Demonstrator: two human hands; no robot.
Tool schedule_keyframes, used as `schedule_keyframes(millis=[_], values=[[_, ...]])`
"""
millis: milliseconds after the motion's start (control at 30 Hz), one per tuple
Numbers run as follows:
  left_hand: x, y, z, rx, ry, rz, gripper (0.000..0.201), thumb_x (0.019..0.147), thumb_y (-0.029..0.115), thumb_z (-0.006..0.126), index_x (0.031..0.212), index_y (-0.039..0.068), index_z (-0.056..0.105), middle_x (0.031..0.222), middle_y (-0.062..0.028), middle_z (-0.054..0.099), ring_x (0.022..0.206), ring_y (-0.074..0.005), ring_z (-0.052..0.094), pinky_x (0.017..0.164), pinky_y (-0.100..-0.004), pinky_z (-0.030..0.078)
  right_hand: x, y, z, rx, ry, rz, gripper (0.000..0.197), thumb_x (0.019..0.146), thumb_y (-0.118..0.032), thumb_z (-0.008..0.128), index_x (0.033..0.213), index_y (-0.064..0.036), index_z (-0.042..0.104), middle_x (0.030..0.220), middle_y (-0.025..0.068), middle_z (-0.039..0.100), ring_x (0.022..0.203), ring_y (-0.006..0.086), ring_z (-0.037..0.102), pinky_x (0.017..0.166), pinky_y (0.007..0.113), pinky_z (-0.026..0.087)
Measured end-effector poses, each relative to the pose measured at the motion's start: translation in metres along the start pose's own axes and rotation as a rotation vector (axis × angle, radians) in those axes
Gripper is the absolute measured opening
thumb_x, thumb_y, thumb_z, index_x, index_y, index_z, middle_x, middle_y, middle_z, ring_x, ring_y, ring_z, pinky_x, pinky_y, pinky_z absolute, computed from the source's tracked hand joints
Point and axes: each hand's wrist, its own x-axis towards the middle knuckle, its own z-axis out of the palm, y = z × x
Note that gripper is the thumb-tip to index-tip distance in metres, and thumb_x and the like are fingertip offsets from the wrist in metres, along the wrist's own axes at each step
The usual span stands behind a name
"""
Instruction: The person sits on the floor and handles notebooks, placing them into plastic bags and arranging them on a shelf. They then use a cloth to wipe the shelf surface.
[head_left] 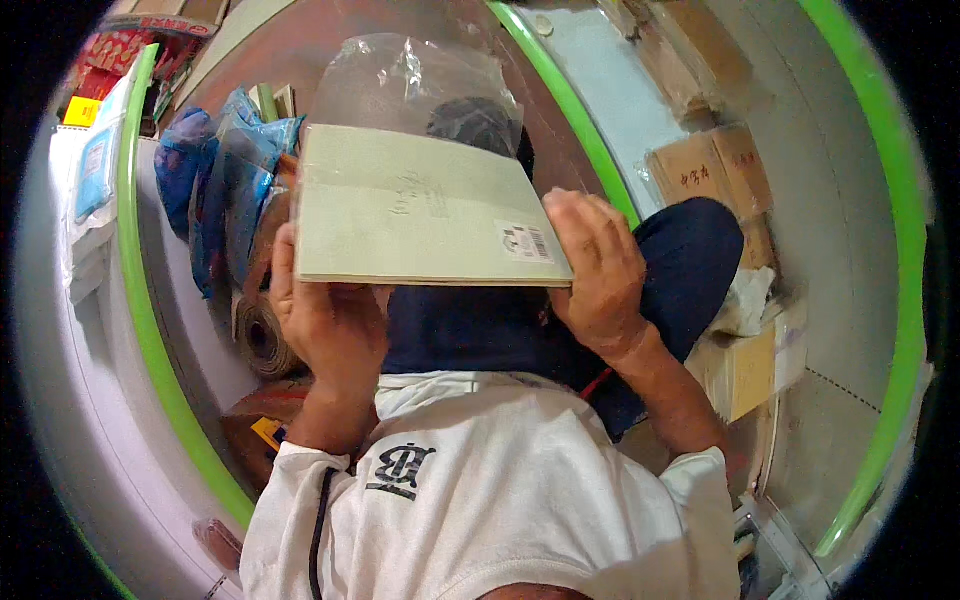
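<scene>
I hold a pale green notebook (pixel 400 215), or a thin stack of them, in front of me with both hands. Small dark markings sit near the middle of its cover, and a white barcode sticker (pixel 524 242) is at the near right corner. A clear plastic bag (pixel 400 75) spreads beyond its far edge; whether the notebook is inside the bag is hard to tell. My left hand (pixel 325 320) grips the near left corner, its fingers partly hidden underneath. On the right edge, my right hand (pixel 600 270) is closed with its fingers along the side.
To the left lie blue plastic packaging (pixel 240 190) and a brown roll (pixel 262 335), beside a green-edged shelf (pixel 140 240). On the right, brown paper-wrapped packs (pixel 712 170) line another green-edged shelf (pixel 575 95). My bent knee (pixel 695 255) is close to my right hand.
</scene>
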Motion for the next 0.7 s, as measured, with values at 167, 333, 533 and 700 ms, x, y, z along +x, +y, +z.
schedule_keyframes(millis=[167, 333, 533, 700], values=[[0.003, -0.003, -0.021, -0.039, -0.017, -0.084, 0.024, 0.094, 0.022, 0.046, 0.107, 0.003, 0.051, 0.095, -0.0093, 0.062, 0.077, -0.0173, 0.063, 0.06, -0.0286, 0.053, -0.022, -0.003, 0.019, 0.615, -0.034, 0.645, 0.042, 0.083, -0.01, 0.063, 0.12, 0.002, 0.047, 0.104, 0.014, 0.059, 0.093, 0.025, 0.06, 0.078, 0.032, 0.05], [0.004, -0.009, -0.031, 0.017, 0.133, -0.075, 0.027, 0.096, 0.022, 0.04, 0.11, 0.003, 0.052, 0.098, -0.0112, 0.062, 0.08, -0.0205, 0.063, 0.064, -0.0296, 0.053, -0.029, -0.008, 0.032, 1.131, -0.118, 0.935, 0.037, 0.088, -0.005, 0.056, 0.123, 0.0003, 0.046, 0.104, 0.0113, 0.06, 0.088, 0.0148, 0.06, 0.071, 0.026, 0.052], [0.006, -0.001, -0.019, -0.174, 0.1, -0.196, 0.034, 0.098, 0.026, 0.033, 0.111, 0.002, 0.052, 0.096, -0.0131, 0.062, 0.081, -0.0216, 0.063, 0.069, -0.0312, 0.051, -0.024, -0.024, 0.042, 1.353, -0.092, 0.914, 0.038, 0.089, -0.013, 0.053, 0.124, -0.0009, 0.046, 0.099, 0.0074, 0.061, 0.076, 0.0117, 0.059, 0.055, 0.024, 0.048], [0.019, 0.002, -0.01, -0.205, -0.248, -0.208, 0.029, 0.096, 0.025, 0.038, 0.105, 0.001, 0.052, 0.083, -0.0131, 0.061, 0.074, -0.0218, 0.062, 0.06, -0.0284, 0.046, -0.012, -0.013, 0.041, 1.685, 0.032, 1.055, 0.029, 0.089, -0.022, 0.055, 0.11, -0.0029, 0.054, 0.087, 0.0075, 0.064, 0.064, 0.014, 0.059, 0.05, 0.026, 0.047]])
